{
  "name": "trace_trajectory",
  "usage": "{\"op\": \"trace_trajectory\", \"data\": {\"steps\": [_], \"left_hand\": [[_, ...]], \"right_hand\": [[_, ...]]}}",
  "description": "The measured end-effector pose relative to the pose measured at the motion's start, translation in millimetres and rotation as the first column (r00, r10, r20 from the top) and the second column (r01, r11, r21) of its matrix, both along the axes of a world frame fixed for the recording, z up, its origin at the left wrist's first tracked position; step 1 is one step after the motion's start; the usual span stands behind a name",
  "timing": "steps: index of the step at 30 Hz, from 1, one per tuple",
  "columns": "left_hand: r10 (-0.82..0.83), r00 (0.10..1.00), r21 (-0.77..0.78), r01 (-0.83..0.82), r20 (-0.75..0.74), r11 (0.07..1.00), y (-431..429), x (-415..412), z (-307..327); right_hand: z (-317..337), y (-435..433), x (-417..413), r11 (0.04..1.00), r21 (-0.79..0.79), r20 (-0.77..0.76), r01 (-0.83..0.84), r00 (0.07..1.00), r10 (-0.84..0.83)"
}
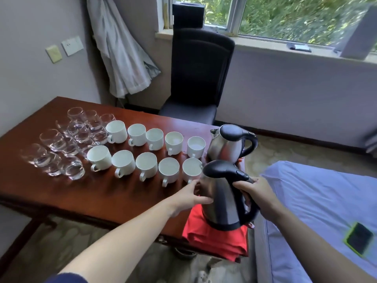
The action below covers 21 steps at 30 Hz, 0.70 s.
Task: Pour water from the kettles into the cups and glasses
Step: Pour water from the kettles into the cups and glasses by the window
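Near kettle (220, 201), steel with a black lid and handle, is at the near right end of the table (102, 193), tilted with its lid leaning far-left toward the cups (146, 165). Its base is over a red cloth (214, 237) that hangs off the table's near right edge; I cannot tell whether the base touches the cloth. No stream of water is visible.

The right hand (251, 193) grasps the top of the black handle, fingers wrapped round it. The left hand (193, 196) is laid against the steel body's left side, fingers fairly straight along the metal and the thumb lower down, gripping nothing.

The far kettle (226, 148) stands on the table just beyond, its spout pointing left, beside the right end of the far cup row.

Ten white cups stand in two rows of five across the middle of the table, handles toward the near side. The rightmost cup of the near row is just beside the tilted lid. Whether any cup holds water is hard to tell. Clear glasses (53, 139) are clustered to the left of the cups.

A dark chair (200, 68) stands at the far side under a window (285, 15). To the right is a bed (316, 201) with a green-edged phone (358, 238) lying on it.
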<state>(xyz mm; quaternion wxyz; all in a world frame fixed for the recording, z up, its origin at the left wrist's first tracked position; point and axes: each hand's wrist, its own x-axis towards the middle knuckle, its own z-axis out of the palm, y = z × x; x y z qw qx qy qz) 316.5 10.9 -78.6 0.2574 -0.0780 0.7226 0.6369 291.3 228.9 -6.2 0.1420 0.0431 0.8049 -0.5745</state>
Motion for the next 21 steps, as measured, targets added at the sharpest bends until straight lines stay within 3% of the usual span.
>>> {"op": "trace_trajectory", "data": {"steps": [9, 21], "left_hand": [[-0.015, 0.998, 0.033, 0.016, -0.055, 0.999, -4.1, -21.8, -3.4], [0.098, 0.994, 0.064, -0.095, -0.050, 0.993, 2.3, -27.6, -7.5]], "right_hand": [[9.7, -11.4, -22.3, 0.998, 0.061, 0.023, 0.005, 1.000, -0.007], [15.6, -12.4, -49.6, 0.990, 0.100, 0.071, -0.100, 0.993, 0.093]]}}
